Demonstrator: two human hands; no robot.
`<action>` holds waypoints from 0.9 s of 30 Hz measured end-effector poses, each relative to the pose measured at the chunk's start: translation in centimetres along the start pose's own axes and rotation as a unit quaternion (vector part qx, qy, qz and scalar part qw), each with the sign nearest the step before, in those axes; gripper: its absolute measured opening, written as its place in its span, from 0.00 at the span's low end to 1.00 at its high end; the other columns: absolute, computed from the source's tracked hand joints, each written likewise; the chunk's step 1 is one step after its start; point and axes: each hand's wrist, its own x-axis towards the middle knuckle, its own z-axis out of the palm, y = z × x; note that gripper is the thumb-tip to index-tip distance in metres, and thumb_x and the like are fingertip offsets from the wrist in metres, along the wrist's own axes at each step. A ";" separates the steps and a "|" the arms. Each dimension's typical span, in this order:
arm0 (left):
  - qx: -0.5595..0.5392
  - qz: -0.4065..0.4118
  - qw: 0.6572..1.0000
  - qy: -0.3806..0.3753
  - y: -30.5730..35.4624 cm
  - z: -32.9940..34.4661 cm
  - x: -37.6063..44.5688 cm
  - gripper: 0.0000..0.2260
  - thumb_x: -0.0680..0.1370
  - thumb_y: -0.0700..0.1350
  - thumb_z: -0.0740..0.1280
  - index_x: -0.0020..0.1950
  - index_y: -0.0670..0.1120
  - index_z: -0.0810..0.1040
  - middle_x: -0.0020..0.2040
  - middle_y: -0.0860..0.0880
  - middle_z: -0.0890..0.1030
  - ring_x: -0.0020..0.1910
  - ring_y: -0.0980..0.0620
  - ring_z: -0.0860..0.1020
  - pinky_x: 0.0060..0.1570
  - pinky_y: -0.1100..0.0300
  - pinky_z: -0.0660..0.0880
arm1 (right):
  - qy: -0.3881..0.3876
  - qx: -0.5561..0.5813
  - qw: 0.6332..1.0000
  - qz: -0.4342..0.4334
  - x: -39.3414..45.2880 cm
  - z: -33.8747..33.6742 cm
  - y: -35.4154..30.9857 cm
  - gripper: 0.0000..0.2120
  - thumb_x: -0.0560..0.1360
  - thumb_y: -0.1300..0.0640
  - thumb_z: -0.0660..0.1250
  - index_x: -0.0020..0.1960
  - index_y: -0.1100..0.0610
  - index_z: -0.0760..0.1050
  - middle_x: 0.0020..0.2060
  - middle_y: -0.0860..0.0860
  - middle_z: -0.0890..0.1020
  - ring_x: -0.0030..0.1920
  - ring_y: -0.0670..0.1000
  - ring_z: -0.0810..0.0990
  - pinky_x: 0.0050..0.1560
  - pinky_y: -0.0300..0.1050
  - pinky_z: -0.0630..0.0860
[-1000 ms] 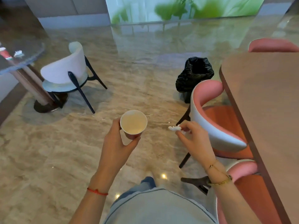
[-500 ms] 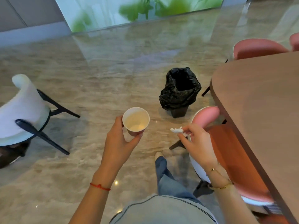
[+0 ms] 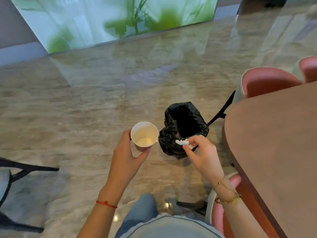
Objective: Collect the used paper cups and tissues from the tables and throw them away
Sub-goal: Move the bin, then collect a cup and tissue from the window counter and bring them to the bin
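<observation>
Cup [image 3: 144, 136] in left hand [image 3: 126, 157], tissue [image 3: 182, 142] pinched right

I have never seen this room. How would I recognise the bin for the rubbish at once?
Find the brown table on the right. On the marble floor just left of its rounded end stands the bin, beyond the right hand. It is lined with a crumpled black bag and is open at the top.

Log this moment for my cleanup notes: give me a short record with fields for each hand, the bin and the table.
left hand: holds paper cup upright, looks empty
right hand: pinches crumpled tissue in front of the bin's near rim
bin: black liner, open, on the floor beside the table
table: brown top, nothing visible on it
</observation>
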 end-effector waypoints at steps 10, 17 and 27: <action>-0.013 0.036 0.994 -0.102 -6.3 7.5 22.9 0.29 0.68 0.52 0.77 0.62 0.61 0.65 0.52 0.71 0.70 0.49 0.72 0.70 0.43 0.78 0.68 | 0.042 -0.021 0.991 0.126 16.2 5.3 6.4 0.04 0.74 0.57 0.70 0.47 0.53 0.76 0.41 0.46 0.77 0.44 0.47 0.76 0.47 0.45 0.76; 0.020 0.082 0.972 -0.218 -8.9 15.3 37.5 0.28 0.68 0.50 0.77 0.63 0.53 0.68 0.56 0.59 0.74 0.51 0.61 0.71 0.44 0.78 0.66 | 0.077 -0.023 0.969 0.233 26.2 8.2 11.5 0.02 0.75 0.56 0.68 0.45 0.53 0.75 0.42 0.46 0.77 0.43 0.44 0.76 0.45 0.36 0.72; 0.034 0.054 0.914 -0.401 -9.9 26.8 46.9 0.29 0.69 0.44 0.76 0.66 0.45 0.68 0.62 0.48 0.75 0.60 0.48 0.73 0.51 0.62 0.68 | 0.013 -0.010 0.913 0.408 32.4 10.7 18.6 0.16 0.76 0.50 0.66 0.62 0.52 0.73 0.59 0.47 0.77 0.55 0.47 0.77 0.55 0.43 0.76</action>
